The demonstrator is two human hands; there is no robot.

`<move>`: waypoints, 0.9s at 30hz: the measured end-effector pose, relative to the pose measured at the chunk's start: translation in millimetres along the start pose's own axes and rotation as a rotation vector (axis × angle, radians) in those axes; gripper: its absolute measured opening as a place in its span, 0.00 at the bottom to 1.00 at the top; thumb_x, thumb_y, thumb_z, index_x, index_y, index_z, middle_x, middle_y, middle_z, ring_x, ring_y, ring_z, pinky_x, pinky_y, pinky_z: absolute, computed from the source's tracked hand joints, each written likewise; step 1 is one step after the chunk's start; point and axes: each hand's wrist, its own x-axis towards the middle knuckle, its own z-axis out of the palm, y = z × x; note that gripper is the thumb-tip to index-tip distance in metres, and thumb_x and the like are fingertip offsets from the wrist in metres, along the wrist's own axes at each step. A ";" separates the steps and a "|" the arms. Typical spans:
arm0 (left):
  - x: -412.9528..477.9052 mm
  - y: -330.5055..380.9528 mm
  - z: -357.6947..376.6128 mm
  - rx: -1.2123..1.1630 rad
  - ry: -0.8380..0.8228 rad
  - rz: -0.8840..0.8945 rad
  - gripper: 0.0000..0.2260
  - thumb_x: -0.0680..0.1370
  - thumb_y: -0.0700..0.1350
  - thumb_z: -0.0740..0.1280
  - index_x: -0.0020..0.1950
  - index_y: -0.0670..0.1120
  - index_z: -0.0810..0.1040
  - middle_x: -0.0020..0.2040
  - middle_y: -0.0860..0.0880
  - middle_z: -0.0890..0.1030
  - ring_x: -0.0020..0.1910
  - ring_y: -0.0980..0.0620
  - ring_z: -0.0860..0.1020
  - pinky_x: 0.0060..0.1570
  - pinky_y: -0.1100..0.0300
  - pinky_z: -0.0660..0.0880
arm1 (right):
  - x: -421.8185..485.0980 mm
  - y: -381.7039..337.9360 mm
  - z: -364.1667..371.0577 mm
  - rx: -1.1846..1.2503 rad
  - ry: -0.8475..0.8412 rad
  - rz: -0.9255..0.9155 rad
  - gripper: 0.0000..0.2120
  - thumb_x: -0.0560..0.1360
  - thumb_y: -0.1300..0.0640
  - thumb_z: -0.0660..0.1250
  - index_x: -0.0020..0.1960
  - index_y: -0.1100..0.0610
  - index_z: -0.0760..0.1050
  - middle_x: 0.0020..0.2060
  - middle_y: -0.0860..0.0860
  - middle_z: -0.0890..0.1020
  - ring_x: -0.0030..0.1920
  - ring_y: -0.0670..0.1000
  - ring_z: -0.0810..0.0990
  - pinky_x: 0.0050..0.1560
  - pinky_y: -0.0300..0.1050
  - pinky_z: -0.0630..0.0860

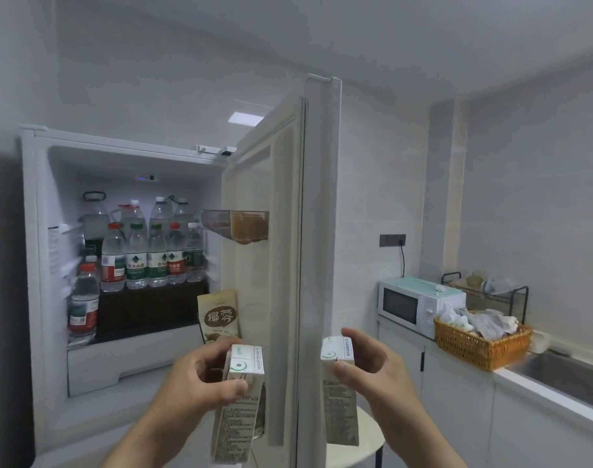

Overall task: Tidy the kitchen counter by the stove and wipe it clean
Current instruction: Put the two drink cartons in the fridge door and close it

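Two cartons are held upright nearest the lens, the left carton (240, 403) gripped near its top by the left hand (200, 378), the right carton (339, 403) by the right hand (372, 366). Behind them a fridge (31, 265) is seen open, its door (318, 197) swung wide behind the cartons; the counter (511, 373) is found at the right, a microwave (420, 305) and wicker basket (480, 347) set upon it

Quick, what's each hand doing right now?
Left hand: grips a drink carton near its top.
Right hand: grips a second carton near its top.
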 end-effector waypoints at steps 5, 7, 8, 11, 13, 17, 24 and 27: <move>-4.6 5.5 -10.2 0.050 -0.003 -0.012 0.32 0.54 0.56 0.80 0.56 0.47 0.82 0.53 0.42 0.84 0.53 0.44 0.83 0.50 0.49 0.81 | -8.4 -8.0 3.8 -0.022 -0.055 -0.021 0.32 0.55 0.49 0.77 0.59 0.52 0.78 0.48 0.51 0.86 0.48 0.52 0.85 0.47 0.44 0.81; -7.2 8.8 -15.8 0.072 -0.012 -0.028 0.34 0.55 0.54 0.80 0.59 0.45 0.81 0.53 0.43 0.84 0.53 0.44 0.83 0.49 0.51 0.81 | -11.2 -9.0 9.9 -0.008 -0.082 -0.014 0.31 0.56 0.53 0.78 0.58 0.53 0.77 0.47 0.50 0.87 0.47 0.49 0.85 0.43 0.39 0.80; -9.3 10.9 -17.8 0.084 -0.015 -0.034 0.33 0.56 0.53 0.80 0.59 0.44 0.80 0.53 0.43 0.84 0.53 0.44 0.83 0.47 0.52 0.81 | -12.4 -8.5 14.0 -0.008 -0.098 -0.006 0.32 0.56 0.53 0.78 0.59 0.53 0.77 0.47 0.49 0.87 0.47 0.48 0.85 0.42 0.39 0.79; -15.1 16.0 -23.1 0.111 0.005 -0.043 0.29 0.56 0.50 0.79 0.57 0.45 0.82 0.52 0.42 0.84 0.52 0.44 0.83 0.46 0.55 0.80 | -14.5 -7.0 26.3 -0.032 -0.146 -0.010 0.39 0.53 0.47 0.78 0.63 0.52 0.76 0.48 0.47 0.86 0.50 0.48 0.85 0.51 0.46 0.81; -21.0 19.1 -25.6 0.113 0.051 -0.056 0.28 0.54 0.49 0.80 0.54 0.48 0.84 0.51 0.44 0.85 0.51 0.46 0.83 0.44 0.58 0.81 | -15.4 -6.1 33.9 -0.035 -0.176 -0.006 0.35 0.54 0.45 0.78 0.60 0.48 0.76 0.49 0.44 0.86 0.51 0.46 0.84 0.55 0.47 0.80; -31.6 17.5 -34.2 0.172 0.148 -0.073 0.39 0.47 0.55 0.83 0.58 0.51 0.80 0.53 0.50 0.85 0.53 0.50 0.82 0.43 0.60 0.80 | -16.4 -2.3 49.8 -0.071 -0.215 -0.003 0.41 0.55 0.44 0.78 0.67 0.51 0.74 0.49 0.42 0.86 0.51 0.44 0.84 0.57 0.49 0.80; -28.4 10.1 -57.8 0.202 0.172 -0.085 0.32 0.58 0.45 0.77 0.62 0.48 0.78 0.55 0.49 0.84 0.56 0.51 0.81 0.44 0.61 0.80 | -14.2 -1.5 74.0 -0.107 -0.201 0.028 0.41 0.58 0.49 0.78 0.71 0.53 0.72 0.50 0.42 0.85 0.51 0.39 0.83 0.58 0.48 0.80; -12.7 5.3 -71.9 0.184 0.141 -0.082 0.30 0.60 0.43 0.76 0.61 0.53 0.77 0.54 0.53 0.84 0.54 0.55 0.81 0.41 0.65 0.79 | -3.5 -1.2 83.4 -0.148 -0.206 0.013 0.43 0.55 0.46 0.76 0.69 0.52 0.73 0.48 0.39 0.85 0.50 0.40 0.83 0.56 0.43 0.80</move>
